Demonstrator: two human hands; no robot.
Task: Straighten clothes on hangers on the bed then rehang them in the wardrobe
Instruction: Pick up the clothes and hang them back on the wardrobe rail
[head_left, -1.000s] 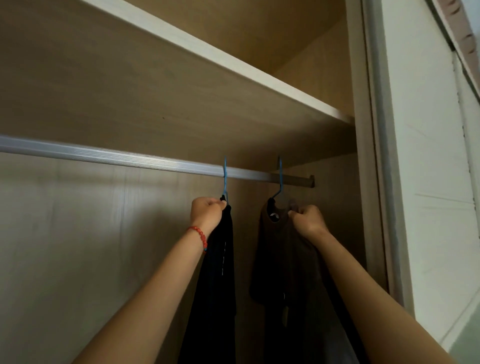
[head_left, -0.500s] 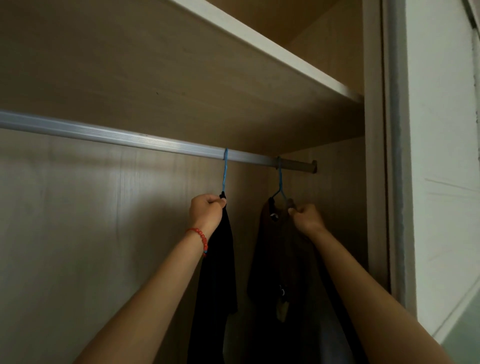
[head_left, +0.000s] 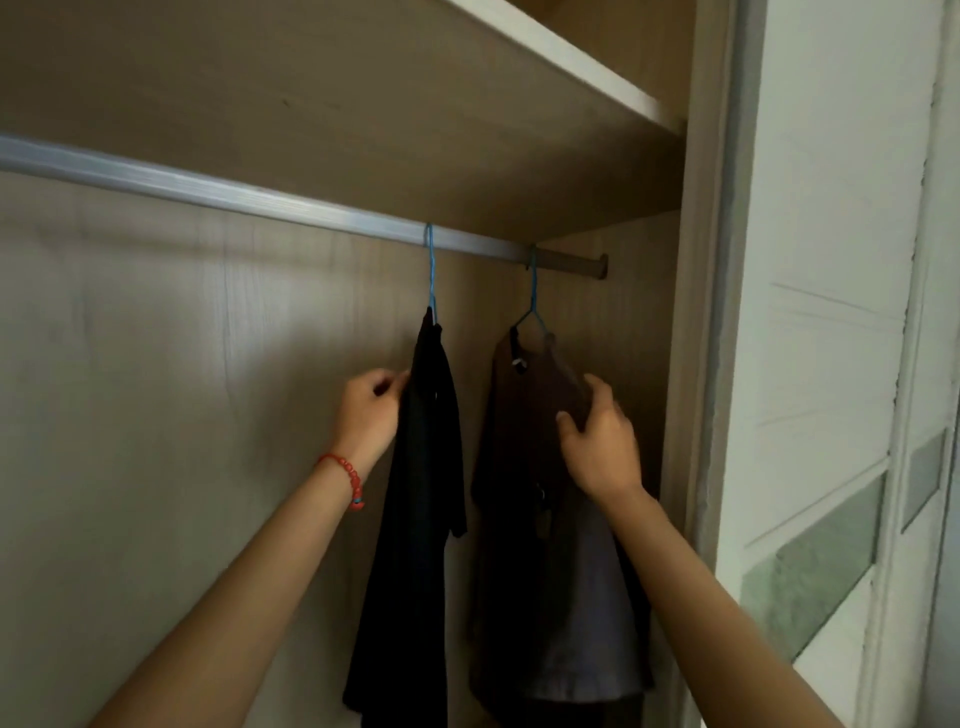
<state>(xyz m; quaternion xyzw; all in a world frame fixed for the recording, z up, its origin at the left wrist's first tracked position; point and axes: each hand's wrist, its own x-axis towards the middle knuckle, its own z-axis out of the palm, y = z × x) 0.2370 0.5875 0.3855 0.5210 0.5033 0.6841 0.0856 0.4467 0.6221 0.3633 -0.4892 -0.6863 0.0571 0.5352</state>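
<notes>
two hands, both yours, raised into the wardrobe
left hand (head_left: 370, 410): a second ago it was clenched high at the neck of the left hanger; now you've let go and dropped lower, fingers loosely curled, fingertips just touching the left edge of the black garment
bracelet (head_left: 347, 477): red beads on your left wrist
right hand (head_left: 597, 435): earlier it pinched the top of the dark brown garment just under the hook; now it sits lower, thumb and fingers spread around the garment's right shoulder, holding the cloth lightly
black garment (head_left: 427, 493): hangs from the left blue hanger, edge-on to you, falling straight down past the bottom of the view
left blue hanger (head_left: 430, 280): hooked over the rail, no hand on it now
dark brown garment (head_left: 530, 467): hangs from the right blue hanger, apart from the black one, with a paler grey layer showing low on its right side
right blue hanger (head_left: 532, 296): hooked on the rail near its right end
rail (head_left: 234, 195): silver, running left to right under the shelf
shelf (head_left: 561, 57): wooden board above the rail; you see less of its top than before
sliding door (head_left: 831, 364): white, at the right, with greenish panels
</notes>
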